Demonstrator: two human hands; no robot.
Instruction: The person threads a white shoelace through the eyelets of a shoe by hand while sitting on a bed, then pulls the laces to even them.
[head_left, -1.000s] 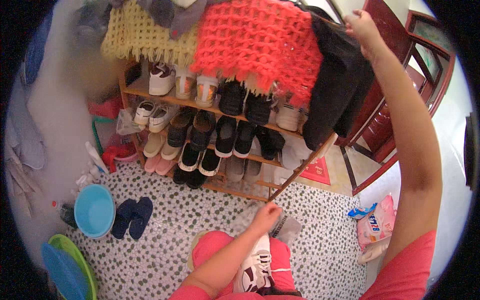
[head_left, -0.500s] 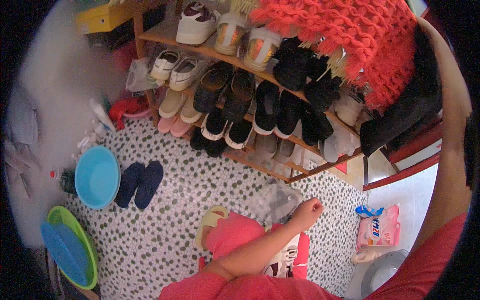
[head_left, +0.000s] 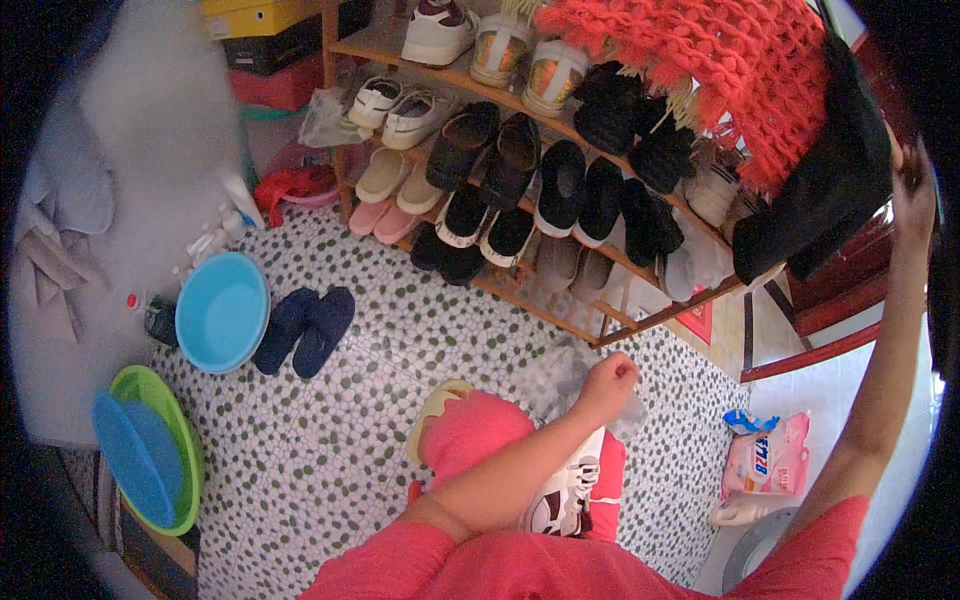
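My left hand [head_left: 608, 388] is closed, held above a clear plastic bag [head_left: 552, 378] on the floor. Whatever its fingers hold, if anything, is hidden. Below that forearm a white and maroon sneaker [head_left: 565, 495] with pale laces rests by my pink-clad legs, partly covered by the arm. My right arm reaches up along the right rim. At its end my right hand [head_left: 910, 180] is beside a black cloth [head_left: 815, 200] that hangs at the shoe rack's right end. Its fingers are too dark and distorted to read.
Ahead stands a wooden shoe rack [head_left: 625, 322] full of shoes, with a red knitted cloth [head_left: 700, 75] over its top right. Dark blue slippers [head_left: 305, 330], a light blue basin [head_left: 222, 312] and a green basin [head_left: 193, 480] are to the left. A pink detergent bag [head_left: 770, 455] stands right.
The head view has shifted, so the rack and floor things appear farther right and mostly higher. My right arm has come down from the rack's top right, bringing its hand into view. My left hand stays closed.
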